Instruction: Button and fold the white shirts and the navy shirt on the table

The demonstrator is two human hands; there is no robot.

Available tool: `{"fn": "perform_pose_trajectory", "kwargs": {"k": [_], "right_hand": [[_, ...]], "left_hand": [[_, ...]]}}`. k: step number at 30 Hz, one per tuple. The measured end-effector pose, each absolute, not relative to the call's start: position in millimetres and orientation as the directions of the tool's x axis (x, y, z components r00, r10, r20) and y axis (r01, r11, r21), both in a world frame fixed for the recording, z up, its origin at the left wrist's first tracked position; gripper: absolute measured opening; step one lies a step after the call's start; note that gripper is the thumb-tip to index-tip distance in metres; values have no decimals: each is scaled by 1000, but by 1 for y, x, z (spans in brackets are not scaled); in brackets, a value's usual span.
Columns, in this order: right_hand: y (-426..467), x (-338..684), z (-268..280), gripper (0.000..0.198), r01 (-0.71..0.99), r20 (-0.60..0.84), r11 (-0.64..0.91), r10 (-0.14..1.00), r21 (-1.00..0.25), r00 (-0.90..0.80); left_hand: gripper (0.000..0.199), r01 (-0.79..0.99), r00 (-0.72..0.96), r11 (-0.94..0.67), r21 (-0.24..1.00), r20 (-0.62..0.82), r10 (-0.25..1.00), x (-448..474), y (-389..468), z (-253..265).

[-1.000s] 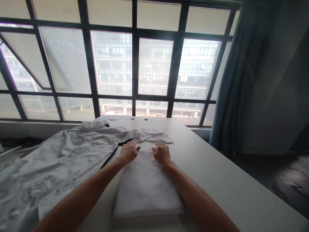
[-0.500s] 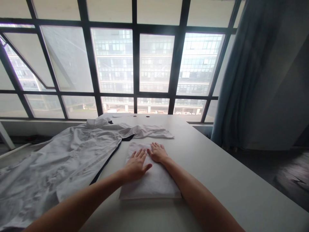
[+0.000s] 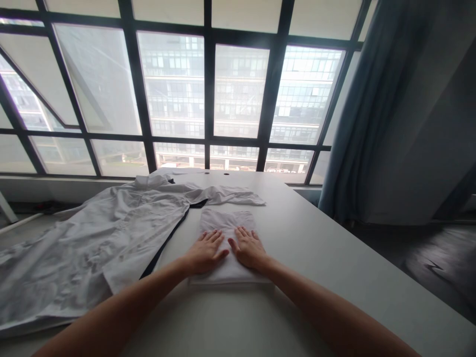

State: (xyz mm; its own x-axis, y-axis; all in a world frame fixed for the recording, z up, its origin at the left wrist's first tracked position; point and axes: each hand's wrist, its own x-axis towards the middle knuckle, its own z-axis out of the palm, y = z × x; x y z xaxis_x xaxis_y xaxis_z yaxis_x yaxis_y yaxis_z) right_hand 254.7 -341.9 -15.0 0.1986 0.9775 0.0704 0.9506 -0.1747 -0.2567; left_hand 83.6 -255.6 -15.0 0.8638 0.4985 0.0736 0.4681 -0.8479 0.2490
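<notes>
A long white table (image 3: 334,258) runs up to the wall of dark-framed windows (image 3: 208,99), with a blue-grey curtain (image 3: 357,124) hanging at the right. The table's right half lies bare out to its edge, giving free room on that side. A rumpled white shirt (image 3: 104,238) covers the left part of the table, one sleeve (image 3: 230,197) stretched across just beyond the folded white garment (image 3: 226,223), not touching it. That folded piece sits near the table's middle, a strip of bare tabletop between it and the shirt's hem. Compared with a moment ago, both palms have slid back toward the near end of the fold, so its far half now shows uncovered. The left hand (image 3: 204,252) lies flat, fingers spread, on the near left part; the right hand (image 3: 248,247) lies flat beside it, fingers slightly fanned, thumbs nearly meeting.
</notes>
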Motion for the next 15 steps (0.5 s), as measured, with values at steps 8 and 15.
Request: {"fn": "perform_pose_trajectory", "kwargs": {"k": [8, 15], "right_hand": [[-354, 287, -5, 69, 973, 33, -97, 994, -212, 106], [-336, 235, 10, 66, 961, 53, -84, 993, -264, 102]], "left_hand": [[70, 659, 748, -738, 145, -22, 663, 71, -241, -1], [61, 671, 734, -725, 156, -4, 679, 75, -233, -9]]}}
